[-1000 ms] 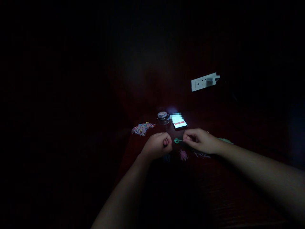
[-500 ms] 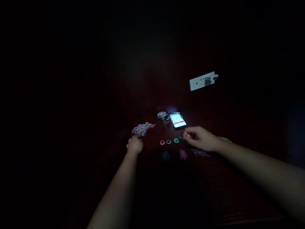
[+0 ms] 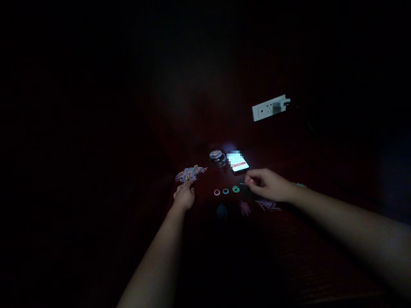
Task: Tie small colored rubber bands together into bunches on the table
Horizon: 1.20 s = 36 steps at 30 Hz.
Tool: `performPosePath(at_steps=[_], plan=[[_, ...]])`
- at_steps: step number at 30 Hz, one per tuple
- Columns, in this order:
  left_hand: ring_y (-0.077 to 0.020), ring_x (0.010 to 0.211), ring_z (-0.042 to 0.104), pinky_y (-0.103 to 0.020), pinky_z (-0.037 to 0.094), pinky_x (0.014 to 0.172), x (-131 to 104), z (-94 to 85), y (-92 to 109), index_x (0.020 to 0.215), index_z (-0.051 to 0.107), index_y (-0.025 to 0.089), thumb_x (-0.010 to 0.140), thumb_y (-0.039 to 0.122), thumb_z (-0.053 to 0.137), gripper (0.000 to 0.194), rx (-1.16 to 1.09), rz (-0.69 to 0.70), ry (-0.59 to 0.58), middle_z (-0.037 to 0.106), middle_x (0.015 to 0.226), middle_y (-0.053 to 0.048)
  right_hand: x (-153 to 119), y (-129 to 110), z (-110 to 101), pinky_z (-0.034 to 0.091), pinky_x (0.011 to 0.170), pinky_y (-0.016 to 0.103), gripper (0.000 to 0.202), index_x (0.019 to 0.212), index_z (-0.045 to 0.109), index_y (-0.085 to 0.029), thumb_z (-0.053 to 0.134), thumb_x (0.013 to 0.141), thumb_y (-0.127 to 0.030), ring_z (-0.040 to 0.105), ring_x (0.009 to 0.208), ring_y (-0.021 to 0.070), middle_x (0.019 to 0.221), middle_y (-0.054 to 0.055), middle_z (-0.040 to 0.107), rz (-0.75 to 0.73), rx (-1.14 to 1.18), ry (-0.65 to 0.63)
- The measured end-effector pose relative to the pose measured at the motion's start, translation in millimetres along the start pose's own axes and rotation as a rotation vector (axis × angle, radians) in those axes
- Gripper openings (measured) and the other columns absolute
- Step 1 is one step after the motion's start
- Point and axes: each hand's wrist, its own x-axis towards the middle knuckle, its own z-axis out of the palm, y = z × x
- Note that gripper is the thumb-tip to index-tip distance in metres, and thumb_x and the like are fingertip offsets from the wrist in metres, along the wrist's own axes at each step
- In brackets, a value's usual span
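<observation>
On the bench [image 3: 205, 199], the left hand [image 3: 184, 197] is held palm down, its fingertips set at the near edge of a mixed heap [image 3: 190, 174] of bands at its twelve-to-one o'clock; whether anything is pinched there cannot be told. Toward three o'clock, a pink ring [image 3: 217, 195], a blue ring [image 3: 225, 193] and a green ring [image 3: 236, 191] are laid in a row, apart, presumably to stay distinct. A dark heap [image 3: 221, 211] is left at the blue ring's six o'clock. A lit phone [image 3: 240, 165] is propped or laid beyond, perhaps for light. A thin band [image 3: 242, 184] is pinched by the right hand [image 3: 266, 185], its free end pointed to nine o'clock, seemingly held by its tip for control. From that grip, a pink heap [image 3: 245, 208] is seen at six o'clock, a purple heap [image 3: 269, 205] between four and five.
</observation>
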Motion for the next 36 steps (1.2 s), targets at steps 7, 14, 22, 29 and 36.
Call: performPosePath(at_steps=[7, 14, 22, 29, 36], plan=[[-0.0275, 0.125, 0.051, -0.042, 0.040, 0.106, 4.3, -0.5, -3.9, 0.121, 0.061, 0.020, 0.089, 0.029, 0.047, 0.037, -0.080, -0.004, 0.111, 0.057, 0.135, -0.010, 4.1, 3.6, -38.2, 0.038, 0.060, 0.027, 0.008, 0.072, 0.058, -0.018, 0.055, 0.075, -0.024, 0.052, 0.063, 0.0139, 0.069, 0.001, 0.059, 0.060, -0.193, -0.005], [-0.0242, 0.107, 0.064, -0.033, 0.046, 0.099, 6.4, -1.1, -6.5, 0.106, 0.065, 0.016, 0.085, 0.027, 0.054, 0.026, -0.209, -0.008, 0.193, 0.069, 0.112, -0.012, -4.7, 5.9, -86.0, 0.039, 0.052, 0.027, 0.004, 0.069, 0.065, -0.021, 0.063, 0.067, -0.018, 0.057, 0.056, 0.0149, 0.064, 0.001, 0.066, 0.396, -0.382, -0.154], [-0.0228, 0.102, 0.065, -0.031, 0.047, 0.095, 9.7, 2.0, -11.2, 0.103, 0.064, 0.016, 0.083, 0.027, 0.056, 0.025, -0.234, -0.017, 0.194, 0.070, 0.110, -0.011, -18.3, -4.6, -97.0, 0.038, 0.046, 0.030, 0.007, 0.056, 0.068, -0.017, 0.071, 0.058, -0.010, 0.056, 0.048, 0.0166, 0.054, 0.003, 0.063, 0.660, -0.349, -0.317], [-0.0225, 0.098, 0.066, -0.031, 0.048, 0.092, 7.6, 0.5, -8.6, 0.101, 0.065, 0.017, 0.082, 0.025, 0.056, 0.023, -0.256, -0.045, 0.176, 0.070, 0.107, -0.010, -17.5, -4.5, -99.7, 0.040, 0.050, 0.032, 0.011, 0.059, 0.067, -0.017, 0.071, 0.065, -0.024, 0.059, 0.054, 0.0192, 0.061, 0.006, 0.065, 0.725, -0.396, -0.315], [-0.0215, 0.092, 0.067, -0.030, 0.050, 0.089, 7.1, -1.2, -8.2, 0.099, 0.065, 0.018, 0.082, 0.025, 0.056, 0.020, -0.288, -0.026, 0.216, 0.071, 0.100, -0.008, -4.2, -7.4, -86.1, 0.037, 0.055, 0.029, 0.011, 0.079, 0.062, -0.018, 0.059, 0.073, -0.028, 0.057, 0.064, 0.0186, 0.077, 0.007, 0.066, 0.526, -0.618, 0.076]])
